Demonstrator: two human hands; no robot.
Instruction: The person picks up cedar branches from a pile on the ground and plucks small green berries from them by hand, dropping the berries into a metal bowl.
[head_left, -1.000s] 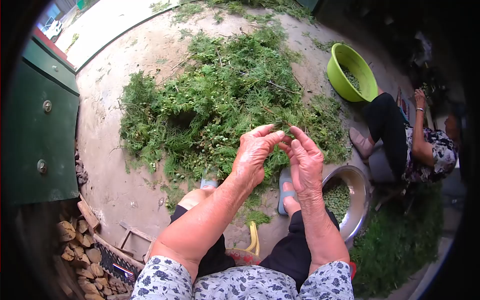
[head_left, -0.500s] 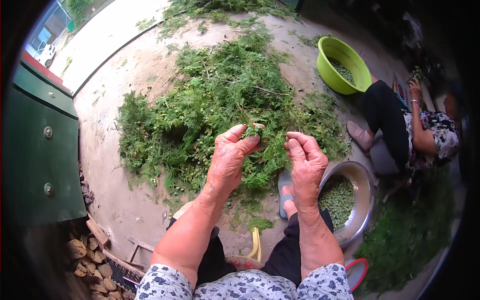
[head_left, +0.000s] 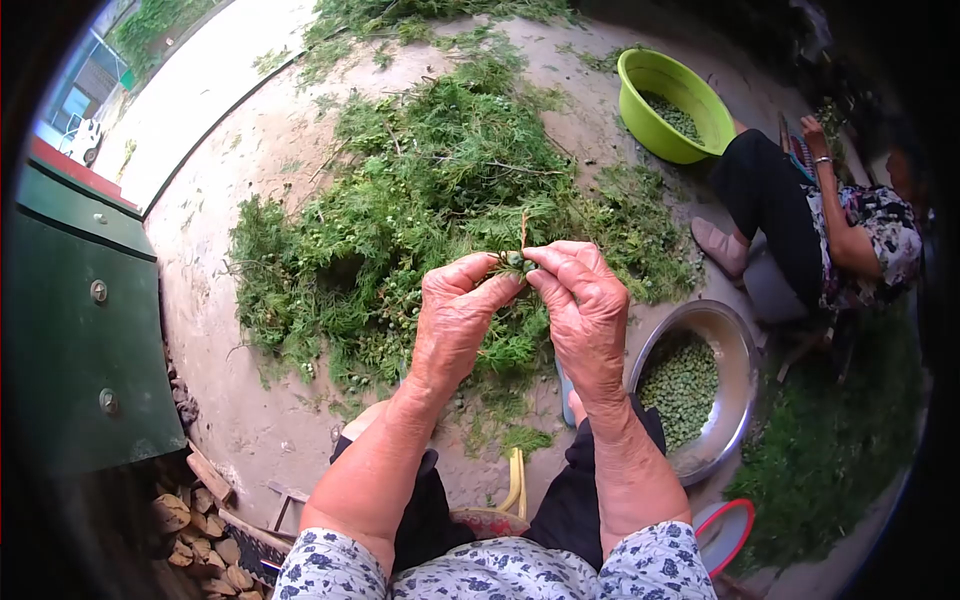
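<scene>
My left hand point(head_left: 455, 312) is closed in a pinch on a small conifer sprig point(head_left: 514, 262) with round green seed cones. My right hand point(head_left: 586, 308) meets it from the other side, thumb and fingertips pressed together at the same sprig; a thin brownish tip sticks up between the two hands. Exactly which part the right fingertips grip is partly hidden. Both hands hover above the near side of a large heap of green conifer branches point(head_left: 400, 190). To the right of my right hand stands a metal basin point(head_left: 738, 395) holding many picked green cones point(head_left: 682, 390).
A lime-green tub point(head_left: 645, 115) with more cones stands at the back right. Beside it sits another person point(head_left: 850, 240), hands near some greenery. A red-rimmed container point(head_left: 740, 535) lies near my right elbow. Split firewood point(head_left: 205, 540) and a green metal door point(head_left: 90, 330) are at left.
My right hand has moved left and up to the sprig, closing the gap to my left hand. The view has shifted slightly.
</scene>
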